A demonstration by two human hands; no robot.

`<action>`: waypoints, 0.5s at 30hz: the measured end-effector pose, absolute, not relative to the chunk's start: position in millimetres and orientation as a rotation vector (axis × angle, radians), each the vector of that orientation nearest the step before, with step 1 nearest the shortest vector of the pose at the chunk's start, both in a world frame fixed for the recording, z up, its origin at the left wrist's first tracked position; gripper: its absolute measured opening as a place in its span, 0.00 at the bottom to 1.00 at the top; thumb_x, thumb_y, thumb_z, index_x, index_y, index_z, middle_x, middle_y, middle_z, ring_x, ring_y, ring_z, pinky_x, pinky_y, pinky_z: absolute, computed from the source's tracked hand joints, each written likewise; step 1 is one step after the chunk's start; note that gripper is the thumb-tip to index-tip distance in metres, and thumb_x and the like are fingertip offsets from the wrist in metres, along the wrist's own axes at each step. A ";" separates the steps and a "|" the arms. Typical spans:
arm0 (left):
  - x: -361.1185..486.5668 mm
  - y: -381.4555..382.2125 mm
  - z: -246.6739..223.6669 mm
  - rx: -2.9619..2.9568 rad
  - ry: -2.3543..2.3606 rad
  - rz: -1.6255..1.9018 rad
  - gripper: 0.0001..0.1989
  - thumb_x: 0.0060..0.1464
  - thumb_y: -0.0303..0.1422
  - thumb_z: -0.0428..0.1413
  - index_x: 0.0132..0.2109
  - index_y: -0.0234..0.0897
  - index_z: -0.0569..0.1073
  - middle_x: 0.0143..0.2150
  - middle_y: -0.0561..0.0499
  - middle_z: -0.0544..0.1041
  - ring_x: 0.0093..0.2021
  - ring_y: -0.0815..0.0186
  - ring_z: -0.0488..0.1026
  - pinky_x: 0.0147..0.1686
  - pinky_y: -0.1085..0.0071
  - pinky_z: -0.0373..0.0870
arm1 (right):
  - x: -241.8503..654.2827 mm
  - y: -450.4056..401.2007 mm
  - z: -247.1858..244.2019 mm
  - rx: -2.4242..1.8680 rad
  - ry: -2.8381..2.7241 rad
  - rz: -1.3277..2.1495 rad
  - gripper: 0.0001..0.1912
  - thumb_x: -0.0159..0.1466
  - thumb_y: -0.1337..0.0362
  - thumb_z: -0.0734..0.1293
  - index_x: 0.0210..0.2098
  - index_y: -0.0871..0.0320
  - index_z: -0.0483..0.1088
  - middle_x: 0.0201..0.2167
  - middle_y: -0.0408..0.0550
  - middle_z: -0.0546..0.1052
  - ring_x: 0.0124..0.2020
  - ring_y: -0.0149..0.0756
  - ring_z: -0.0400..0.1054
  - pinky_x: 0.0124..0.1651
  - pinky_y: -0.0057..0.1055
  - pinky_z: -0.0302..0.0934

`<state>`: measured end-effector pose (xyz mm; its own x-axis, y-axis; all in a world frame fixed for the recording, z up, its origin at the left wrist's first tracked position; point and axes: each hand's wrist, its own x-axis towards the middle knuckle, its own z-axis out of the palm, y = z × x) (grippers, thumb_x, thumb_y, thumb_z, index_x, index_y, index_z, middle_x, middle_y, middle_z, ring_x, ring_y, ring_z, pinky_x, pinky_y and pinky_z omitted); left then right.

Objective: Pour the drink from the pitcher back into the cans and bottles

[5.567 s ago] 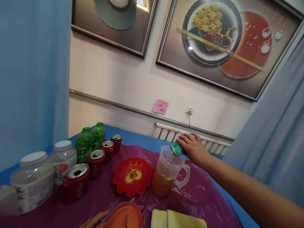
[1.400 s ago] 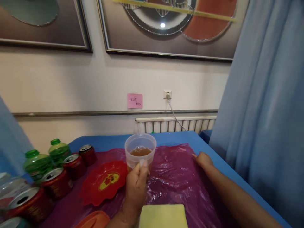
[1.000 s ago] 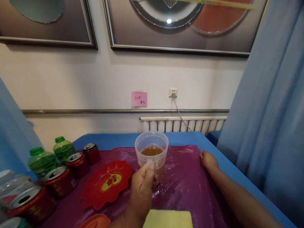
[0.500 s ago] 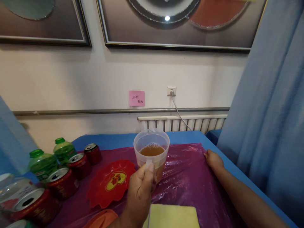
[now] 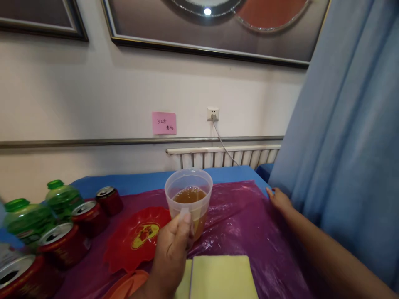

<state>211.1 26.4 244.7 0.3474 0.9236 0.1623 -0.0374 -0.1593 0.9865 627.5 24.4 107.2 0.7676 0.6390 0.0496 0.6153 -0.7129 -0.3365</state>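
Observation:
My left hand (image 5: 173, 245) is closed around the handle of a clear plastic measuring jug (image 5: 188, 187), which holds a brown liquid with bubbles on top. The jug is upright over the purple plastic sheet (image 5: 230, 224). At the sheet's far right edge, over the blue table edge, is my right hand (image 5: 279, 201), its fingertips slightly apart and nothing visible in them. Left of the jug lies a red scalloped plate (image 5: 124, 245) with a yellow heart-shaped print. A folded yellow cloth (image 5: 222, 276) lies below the jug, and part of an orange dish (image 5: 127, 284) shows beside my left wrist.
Several opened red cans (image 5: 90, 218) line the left side, with two green-tinted cut bottles (image 5: 29, 220) behind them. A blue curtain (image 5: 343, 124) hangs at the right. A radiator (image 5: 224, 155) and a plugged-in cable (image 5: 222, 143) are at the wall.
The view has shifted right and tilted down a little. My right hand has come away from the edge of the purple sheet. My left hand still holds the jug upright.

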 end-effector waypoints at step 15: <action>193.4 16.4 237.7 1.547 0.723 1.036 0.25 0.58 0.55 0.51 0.24 0.40 0.62 0.19 0.60 0.55 0.20 0.71 0.50 0.20 0.75 0.52 | 495.0 -256.0 52.8 -2.442 -0.929 0.085 0.20 0.64 0.44 0.58 0.30 0.51 0.71 0.31 0.48 0.80 0.33 0.43 0.75 0.37 0.34 0.64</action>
